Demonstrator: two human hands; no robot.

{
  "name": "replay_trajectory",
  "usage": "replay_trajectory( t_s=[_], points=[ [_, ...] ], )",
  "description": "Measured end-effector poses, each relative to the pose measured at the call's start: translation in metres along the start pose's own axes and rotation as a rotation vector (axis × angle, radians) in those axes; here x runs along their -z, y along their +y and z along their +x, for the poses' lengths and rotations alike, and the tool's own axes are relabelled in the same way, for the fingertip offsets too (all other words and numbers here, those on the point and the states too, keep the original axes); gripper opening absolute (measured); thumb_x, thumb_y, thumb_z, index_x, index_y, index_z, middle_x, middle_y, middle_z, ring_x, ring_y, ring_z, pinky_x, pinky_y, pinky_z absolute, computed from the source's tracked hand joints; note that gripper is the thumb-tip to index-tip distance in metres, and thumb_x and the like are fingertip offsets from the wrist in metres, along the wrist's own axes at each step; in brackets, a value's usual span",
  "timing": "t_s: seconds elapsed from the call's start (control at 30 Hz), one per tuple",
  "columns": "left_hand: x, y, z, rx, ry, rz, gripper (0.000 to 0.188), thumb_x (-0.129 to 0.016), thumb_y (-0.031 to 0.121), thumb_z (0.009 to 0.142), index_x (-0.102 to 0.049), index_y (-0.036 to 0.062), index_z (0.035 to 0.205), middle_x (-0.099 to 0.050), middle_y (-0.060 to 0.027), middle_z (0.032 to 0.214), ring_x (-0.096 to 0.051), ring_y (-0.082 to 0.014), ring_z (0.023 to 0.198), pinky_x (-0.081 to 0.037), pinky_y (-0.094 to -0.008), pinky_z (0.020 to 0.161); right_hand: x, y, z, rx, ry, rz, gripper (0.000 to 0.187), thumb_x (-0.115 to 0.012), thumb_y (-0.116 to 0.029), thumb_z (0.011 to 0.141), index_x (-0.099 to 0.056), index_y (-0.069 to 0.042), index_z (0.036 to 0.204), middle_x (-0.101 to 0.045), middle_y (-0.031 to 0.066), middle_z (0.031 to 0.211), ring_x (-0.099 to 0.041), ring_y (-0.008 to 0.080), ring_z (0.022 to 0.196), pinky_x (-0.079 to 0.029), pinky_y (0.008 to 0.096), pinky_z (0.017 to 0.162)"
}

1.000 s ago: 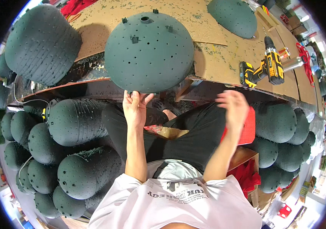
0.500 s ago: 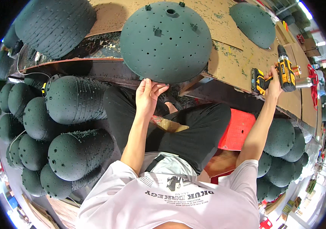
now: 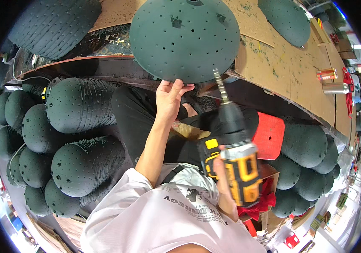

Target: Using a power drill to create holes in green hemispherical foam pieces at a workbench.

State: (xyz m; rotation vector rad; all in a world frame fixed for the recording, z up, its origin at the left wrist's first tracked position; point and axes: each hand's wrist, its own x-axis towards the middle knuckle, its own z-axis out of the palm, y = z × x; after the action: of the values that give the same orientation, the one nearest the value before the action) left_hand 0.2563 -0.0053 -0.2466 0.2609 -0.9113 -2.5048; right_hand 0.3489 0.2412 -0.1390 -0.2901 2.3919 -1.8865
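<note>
A dark green plastic dome [image 3: 184, 46], dotted with small holes and a few raised tabs, sits at the front edge of the bench. My left hand [image 3: 170, 95] pinches its near rim, thumb on the outer face and fingers curled below. In my right hand [image 3: 222, 175] is a yellow and black cordless drill [image 3: 240, 168], held over my lap and blurred by motion. Its stepped silver bit [image 3: 220, 84] points away from me and appears close to the dome's lower right edge; whether it touches, I cannot tell.
Nested stacks of green domes [image 3: 89, 166] lie to my left, with more domes [image 3: 305, 145] at the right. Cardboard [image 3: 269, 63] strewn with green shavings covers the bench. A can [image 3: 326, 74] and a silver cylinder [image 3: 336, 88] lie on it. A red stool [image 3: 269, 135] stands beside my leg.
My right hand has brought the drill from above the bench at the right to over my lap, bit toward the dome. My left hand stays on the rim. The view has shifted slightly.
</note>
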Motion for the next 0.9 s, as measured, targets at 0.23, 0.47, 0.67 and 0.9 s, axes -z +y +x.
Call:
replay_trajectory(
  t_s=[0.23,0.47,0.67,0.9],
  points=[
    [0.0,0.002,-0.002,0.049,0.037,0.014,0.029,-0.067,0.016,0.096,-0.058,0.0026,0.12,-0.068,-0.0101,0.111,-0.068,-0.0212,0.094,-0.057,-0.0367,0.083,-0.043,0.013,-0.021,0.231,-0.208,-0.681,0.033,-0.067,-0.015,0.095,-0.062,-0.002,0.124,-0.07,0.0045,0.103,-0.068,0.0112,0.087,-0.055,0.023,0.078],
    [-0.002,0.001,-0.003,0.027,0.047,0.0,0.031,-0.068,0.017,0.095,-0.057,0.0027,0.12,-0.068,-0.0097,0.11,-0.067,-0.0217,0.097,-0.057,-0.0384,0.085,-0.039,0.035,-0.02,0.158,-0.197,-0.576,0.029,-0.068,-0.013,0.093,-0.064,-0.006,0.121,-0.071,0.0101,0.111,-0.069,0.0215,0.097,-0.056,0.0341,0.087],
    [0.0,-0.002,-0.002,0.061,0.064,0.008,0.032,-0.069,0.019,0.095,-0.057,0.0024,0.119,-0.069,-0.01,0.108,-0.068,-0.022,0.096,-0.058,-0.0387,0.084,-0.027,0.032,-0.022,0.174,-0.22,-0.604,0.03,-0.068,-0.013,0.093,-0.064,-0.006,0.122,-0.07,0.0104,0.113,-0.068,0.022,0.101,-0.055,0.0347,0.089],
    [0.001,-0.001,-0.001,0.033,0.032,0.01,0.031,-0.069,0.019,0.095,-0.057,0.0015,0.117,-0.069,-0.0108,0.108,-0.069,-0.0223,0.095,-0.058,-0.0388,0.082,-0.027,0.024,-0.019,0.141,-0.243,-0.595,0.032,-0.067,-0.013,0.092,-0.064,-0.006,0.123,-0.068,0.0107,0.116,-0.066,0.0227,0.104,-0.054,0.0353,0.091]
  ],
)
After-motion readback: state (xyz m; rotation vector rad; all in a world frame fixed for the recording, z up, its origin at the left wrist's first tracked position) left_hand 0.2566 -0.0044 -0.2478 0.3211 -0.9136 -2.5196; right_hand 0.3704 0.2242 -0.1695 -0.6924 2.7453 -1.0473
